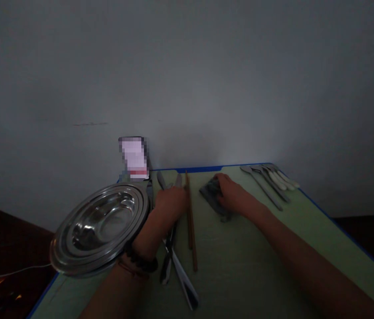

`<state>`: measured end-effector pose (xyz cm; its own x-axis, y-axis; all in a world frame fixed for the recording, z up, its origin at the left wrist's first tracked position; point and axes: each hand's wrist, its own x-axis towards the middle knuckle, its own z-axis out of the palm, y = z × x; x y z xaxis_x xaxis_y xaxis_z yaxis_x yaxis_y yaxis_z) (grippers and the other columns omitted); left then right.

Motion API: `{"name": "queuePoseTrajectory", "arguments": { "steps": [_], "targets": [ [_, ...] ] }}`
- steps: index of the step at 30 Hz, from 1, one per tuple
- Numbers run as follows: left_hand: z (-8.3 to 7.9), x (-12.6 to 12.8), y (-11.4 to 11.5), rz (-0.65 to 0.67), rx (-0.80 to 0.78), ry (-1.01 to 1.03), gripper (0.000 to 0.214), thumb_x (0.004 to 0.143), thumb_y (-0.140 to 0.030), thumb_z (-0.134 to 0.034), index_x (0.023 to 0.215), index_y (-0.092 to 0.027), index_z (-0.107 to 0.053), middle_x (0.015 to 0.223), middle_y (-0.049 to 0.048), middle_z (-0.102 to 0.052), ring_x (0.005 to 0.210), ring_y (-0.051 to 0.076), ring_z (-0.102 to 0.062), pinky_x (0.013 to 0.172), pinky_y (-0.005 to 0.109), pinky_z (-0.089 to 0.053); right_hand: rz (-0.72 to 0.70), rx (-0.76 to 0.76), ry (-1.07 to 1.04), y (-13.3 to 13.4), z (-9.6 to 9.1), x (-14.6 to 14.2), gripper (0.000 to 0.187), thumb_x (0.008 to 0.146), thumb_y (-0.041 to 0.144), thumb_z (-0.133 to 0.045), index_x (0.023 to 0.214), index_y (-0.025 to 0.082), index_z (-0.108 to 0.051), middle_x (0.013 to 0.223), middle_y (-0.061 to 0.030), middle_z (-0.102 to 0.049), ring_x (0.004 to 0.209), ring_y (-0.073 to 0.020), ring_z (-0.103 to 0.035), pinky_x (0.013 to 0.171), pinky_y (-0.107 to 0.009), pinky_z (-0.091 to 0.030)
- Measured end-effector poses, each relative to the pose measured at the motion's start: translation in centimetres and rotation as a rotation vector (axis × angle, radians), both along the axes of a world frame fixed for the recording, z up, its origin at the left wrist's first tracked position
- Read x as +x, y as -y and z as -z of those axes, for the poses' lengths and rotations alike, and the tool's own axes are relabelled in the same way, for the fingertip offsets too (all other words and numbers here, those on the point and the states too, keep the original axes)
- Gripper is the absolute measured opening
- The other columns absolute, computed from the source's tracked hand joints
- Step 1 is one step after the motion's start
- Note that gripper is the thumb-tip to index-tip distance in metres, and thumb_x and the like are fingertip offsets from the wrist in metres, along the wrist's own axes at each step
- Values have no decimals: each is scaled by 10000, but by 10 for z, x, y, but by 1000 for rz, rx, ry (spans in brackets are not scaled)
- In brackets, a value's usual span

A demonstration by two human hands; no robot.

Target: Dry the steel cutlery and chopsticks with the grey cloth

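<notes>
My left hand (pixel 170 203) rests on a cluster of metal cutlery (pixel 173 257) lying on the green table (pixel 240 266); its fingers curl over the pieces near their far ends, just left of a pair of wooden chopsticks (pixel 191 230). My right hand (pixel 235 195) presses down on a crumpled grey cloth (pixel 211 195) to the right of the chopsticks, fingers closed over it. The room is dim.
A stack of shiny steel plates (pixel 102 226) hangs over the table's left edge. More spoons and white-handled cutlery (pixel 271 179) lie at the far right corner. A phone (pixel 134 157) leans against the wall behind the plates. A white cable (pixel 10 272) runs across the dark floor.
</notes>
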<state>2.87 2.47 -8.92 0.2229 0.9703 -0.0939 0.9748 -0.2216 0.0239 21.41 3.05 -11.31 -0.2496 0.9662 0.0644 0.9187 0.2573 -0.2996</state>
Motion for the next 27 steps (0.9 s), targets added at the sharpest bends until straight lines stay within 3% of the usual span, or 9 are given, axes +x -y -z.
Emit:
{"name": "queuePoseTrajectory", "arguments": {
  "steps": [2,5,8,11,14,18,21,24,27],
  "targets": [
    [-3,-1,-3,14,-2,86,320,850,-264,-382,852,-86,-648,879,217,-682,837,326,-655,698,421,-480,71,-43,106,2,-6,5,373,758,225,-505,1108,119,-435,1108,-185,-518,899,-274,-590,697,-355,-425],
    [-6,3,-6,60,1,259,281,865,-247,-371,866,-104,-612,869,168,-685,837,257,-651,737,350,-464,56,-103,199,7,-9,7,478,725,408,-581,1093,124,-466,1081,-202,-539,961,-327,-569,714,-380,-429],
    [-1,14,-3,66,-6,465,246,872,-237,-366,855,-127,-584,756,105,-686,758,209,-652,698,298,-460,41,-77,182,8,-7,6,453,718,307,-585,1106,102,-472,1079,-223,-552,954,-335,-575,708,-383,-430],
    [12,26,6,23,-33,682,272,884,-291,-341,860,-144,-569,585,38,-647,587,177,-630,574,260,-458,40,-67,121,0,-6,13,323,735,196,-515,1041,94,-517,1020,-214,-600,897,-300,-603,692,-360,-426],
    [26,32,18,-21,-69,887,344,886,-387,-306,904,-149,-555,446,-29,-553,414,146,-544,435,223,-410,24,-82,39,-15,-9,30,236,775,265,-483,950,128,-561,952,-148,-647,861,-240,-613,676,-305,-429],
    [35,30,26,-66,-58,1098,352,865,-417,-333,920,-144,-549,387,-72,-460,356,115,-458,394,193,-351,7,-89,-74,-29,-12,49,192,815,247,-431,900,159,-579,933,-69,-669,828,-150,-611,685,-232,-431],
    [39,27,24,-102,-44,1208,311,858,-355,-336,925,-139,-550,379,-81,-433,358,106,-426,401,185,-330,-3,-120,-111,-22,-11,43,304,822,401,-450,952,148,-558,950,-100,-661,831,-177,-611,698,-265,-442],
    [43,26,20,-117,-63,1281,267,838,-293,-362,966,-142,-541,402,-80,-453,375,107,-429,404,182,-330,-81,-172,-10,-6,-10,23,577,694,569,-552,1052,118,-518,1055,-177,-610,906,-257,-597,732,-338,-453],
    [44,25,19,-128,-93,1314,282,829,-323,-401,1019,-154,-523,442,-77,-493,375,111,-441,388,188,-331,-41,-127,112,5,-11,6,687,619,458,-656,1160,86,-454,1126,-224,-560,986,-316,-568,758,-387,-453]
  ]
}}
